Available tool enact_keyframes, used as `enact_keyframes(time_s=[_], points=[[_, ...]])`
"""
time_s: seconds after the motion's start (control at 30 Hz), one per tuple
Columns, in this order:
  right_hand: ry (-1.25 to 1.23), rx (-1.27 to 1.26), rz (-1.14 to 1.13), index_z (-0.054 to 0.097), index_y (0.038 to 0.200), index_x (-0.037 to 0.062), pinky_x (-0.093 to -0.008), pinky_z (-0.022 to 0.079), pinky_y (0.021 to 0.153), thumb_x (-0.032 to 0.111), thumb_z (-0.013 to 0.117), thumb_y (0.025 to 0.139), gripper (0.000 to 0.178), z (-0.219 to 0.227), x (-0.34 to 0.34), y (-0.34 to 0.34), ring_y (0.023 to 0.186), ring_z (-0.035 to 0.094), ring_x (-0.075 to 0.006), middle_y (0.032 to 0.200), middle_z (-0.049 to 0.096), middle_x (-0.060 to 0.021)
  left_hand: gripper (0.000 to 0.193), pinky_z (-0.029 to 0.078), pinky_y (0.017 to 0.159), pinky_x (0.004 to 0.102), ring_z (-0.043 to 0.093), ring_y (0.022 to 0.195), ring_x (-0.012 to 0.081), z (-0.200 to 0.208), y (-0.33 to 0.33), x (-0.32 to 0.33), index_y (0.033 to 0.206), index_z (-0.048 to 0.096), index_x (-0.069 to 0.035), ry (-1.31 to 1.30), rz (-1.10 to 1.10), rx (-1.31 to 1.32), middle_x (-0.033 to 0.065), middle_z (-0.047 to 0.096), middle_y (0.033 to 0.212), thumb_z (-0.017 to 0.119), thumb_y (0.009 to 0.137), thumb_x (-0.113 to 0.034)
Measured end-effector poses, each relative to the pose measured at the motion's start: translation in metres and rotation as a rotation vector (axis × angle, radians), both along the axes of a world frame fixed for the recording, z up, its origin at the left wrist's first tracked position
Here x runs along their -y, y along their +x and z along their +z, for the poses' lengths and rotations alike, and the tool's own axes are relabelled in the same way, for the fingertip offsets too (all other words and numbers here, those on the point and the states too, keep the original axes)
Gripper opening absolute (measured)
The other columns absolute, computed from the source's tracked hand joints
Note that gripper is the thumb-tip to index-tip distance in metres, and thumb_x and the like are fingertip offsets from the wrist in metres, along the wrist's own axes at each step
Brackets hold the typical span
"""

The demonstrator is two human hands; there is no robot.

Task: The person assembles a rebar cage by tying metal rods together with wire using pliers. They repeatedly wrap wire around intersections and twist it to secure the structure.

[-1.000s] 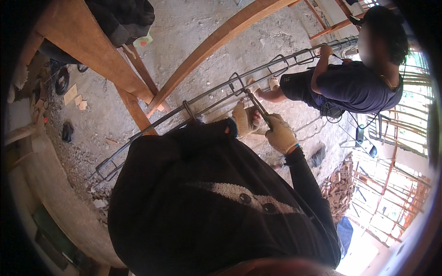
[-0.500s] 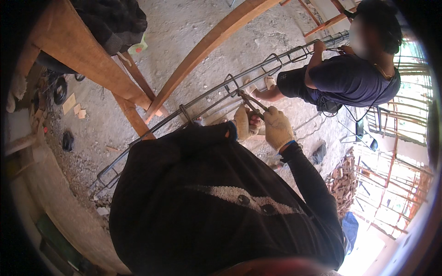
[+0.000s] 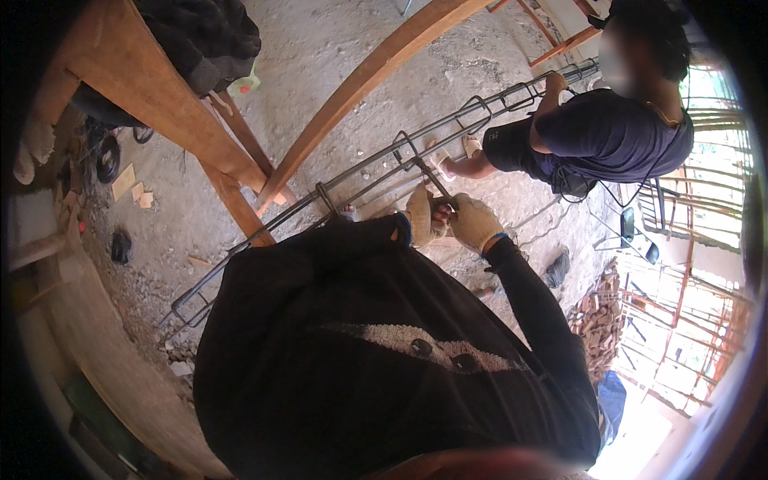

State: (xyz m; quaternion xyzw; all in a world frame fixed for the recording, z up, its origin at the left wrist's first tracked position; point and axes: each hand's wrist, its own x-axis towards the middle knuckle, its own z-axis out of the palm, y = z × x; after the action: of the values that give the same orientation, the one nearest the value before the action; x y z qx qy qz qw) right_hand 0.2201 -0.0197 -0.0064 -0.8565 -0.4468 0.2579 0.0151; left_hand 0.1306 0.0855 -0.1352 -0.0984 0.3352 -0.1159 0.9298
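Observation:
A long rebar cage (image 3: 364, 170), made of dark bars with square stirrups, runs slantwise in front of me from lower left to upper right. The jaws of my steel pincers (image 3: 431, 178) are at the cage beside a stirrup (image 3: 403, 149). Their handles lie close together. My right hand (image 3: 475, 222), in a cream work glove, is closed round the handle end. Just left of it, my left hand (image 3: 422, 214) wears a similar glove with bare fingertips showing. Its fingers are curled at the handles, partly hidden. Any tie wire is too small to make out.
A co-worker (image 3: 612, 132) in dark clothes stands at the right, a hand on the cage's far end. Wooden beams (image 3: 336, 100) cross at upper left. Bricks (image 3: 598, 316) are piled at the right; wire coils (image 3: 107, 158) lie at the left.
The pincers' handles were spread apart and are now together. My right hand has moved slightly down and left, toward my left hand. The co-worker has shifted a little.

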Motion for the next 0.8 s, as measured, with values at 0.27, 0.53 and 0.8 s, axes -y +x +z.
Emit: enact_keyframes(time_s=[0.27,0.53,0.8], points=[[-0.096,-1.203,-0.618,0.068,0.128,0.0027,-0.0328,0.06,0.078,0.015,0.064,0.103,0.028,0.026,-0.004,0.035,0.084,0.07,-0.0136,0.099,0.07,-0.0015,0.096,0.055,0.073,0.0586,0.066,0.097,0.0379,0.0,-0.017,0.001,0.131,0.06,-0.007,0.086,0.227,0.076,0.0162,0.064,0.115,0.043,0.092,-0.093],[-0.13,-1.316,-0.672,0.066,0.123,-0.0001,-0.0354,0.06,0.078,0.015,0.073,0.099,0.029,0.025,-0.007,0.04,0.09,0.073,-0.0196,0.098,0.071,-0.0086,0.031,0.06,0.086,0.0447,0.069,0.101,0.024,0.037,0.003,-0.001,0.123,0.063,-0.015,0.229,0.326,0.204,0.0048,0.068,0.108,0.07,0.107,-0.041],[0.101,0.257,0.025,0.057,0.132,0.0018,-0.0482,0.059,0.084,0.027,0.091,0.07,0.076,0.048,0.001,-0.036,0.091,0.074,-0.0401,0.099,0.071,-0.0182,0.023,0.057,0.081,0.0391,0.065,0.087,0.0181,0.034,0.015,0.01,0.112,0.063,-0.018,0.331,0.345,0.109,-0.002,0.066,0.093,0.061,0.112,-0.04]])
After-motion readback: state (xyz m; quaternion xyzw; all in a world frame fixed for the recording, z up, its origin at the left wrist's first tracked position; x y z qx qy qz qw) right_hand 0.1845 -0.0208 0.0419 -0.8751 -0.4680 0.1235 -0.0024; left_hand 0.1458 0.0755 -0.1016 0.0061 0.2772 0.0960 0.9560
